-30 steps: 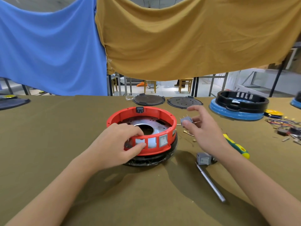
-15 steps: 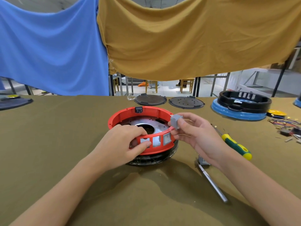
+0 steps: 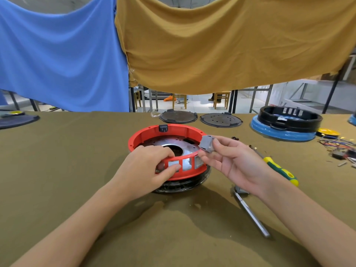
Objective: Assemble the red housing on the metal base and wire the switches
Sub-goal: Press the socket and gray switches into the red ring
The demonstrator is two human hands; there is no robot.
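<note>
The red housing (image 3: 169, 151) already sits on the metal base (image 3: 173, 144) at table centre, and its near wall at 6 o'clock shows switch windows, some filled, though how many I cannot tell. The left hand (image 3: 146, 170) grips that near wall while the right hand (image 3: 231, 160) pinches a grey switch (image 3: 206, 143) just above the rim at 4 o'clock. Judging by the wires (image 3: 339, 146) lying well apart at 3 o'clock, wiring is not yet begun.

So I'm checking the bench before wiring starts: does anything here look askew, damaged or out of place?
Nothing looks damaged or spilled. The red housing sits level on the metal base, gripped by the left hand. The right hand pinches a grey switch at the rim. Loose wires lie scattered far right.
</note>
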